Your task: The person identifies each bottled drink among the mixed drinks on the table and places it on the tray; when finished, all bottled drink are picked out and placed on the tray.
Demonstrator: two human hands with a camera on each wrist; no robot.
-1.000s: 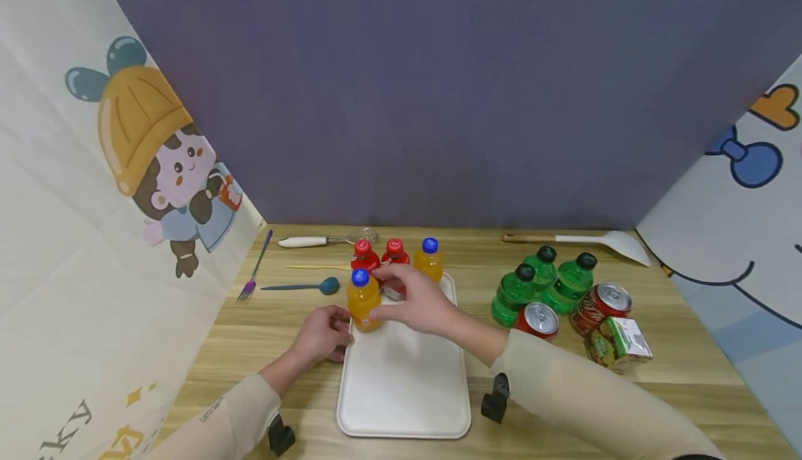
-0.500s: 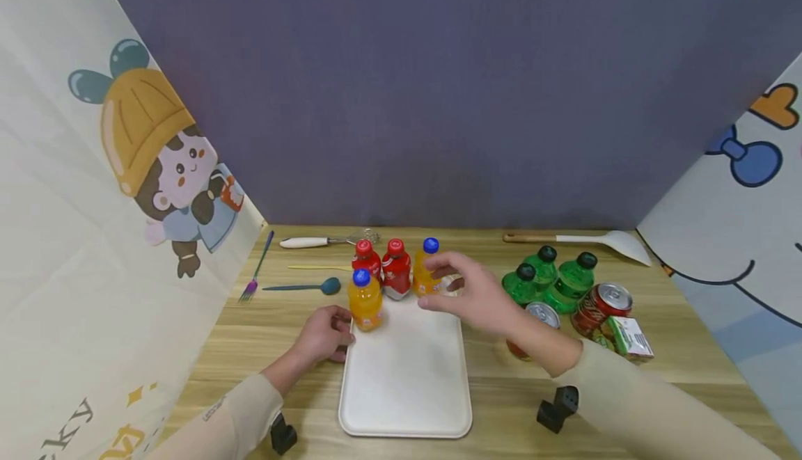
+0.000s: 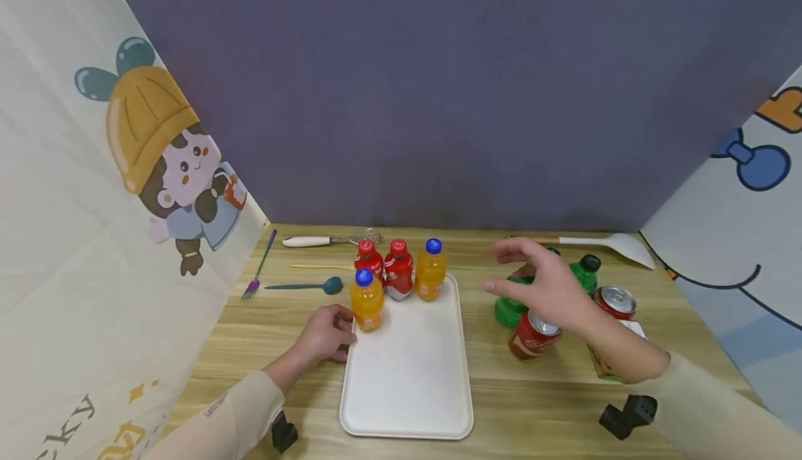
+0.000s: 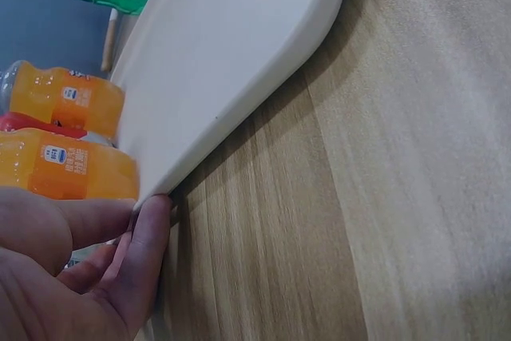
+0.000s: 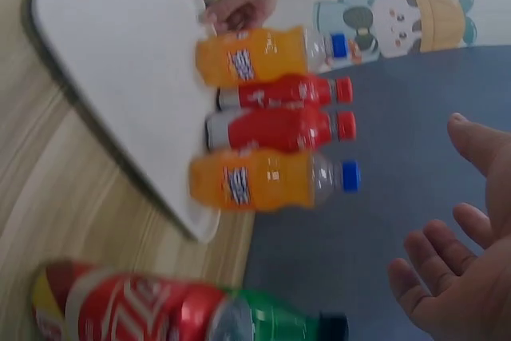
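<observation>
While the left hand is pinching the left edge of the white rectangular tray, the tray's rim is lying between its thumb and fingers, and the tray is resting on the wood-grained bench. Just beside those fingers, a blue-capped bottle of orange drink is standing upright on the tray; whether they are touching it, I cannot tell. Beyond it, two red bottles with red caps are standing side by side, and a second blue-capped orange bottle is standing near the tray's far right corner. Meanwhile, the right hand is hovering well right of the tray, its fingers spreading loosely and holding nothing. From the head view, it is partly covering the dark-capped green bottles, while a red metal can is standing just nearer than them on the bench.
</observation>
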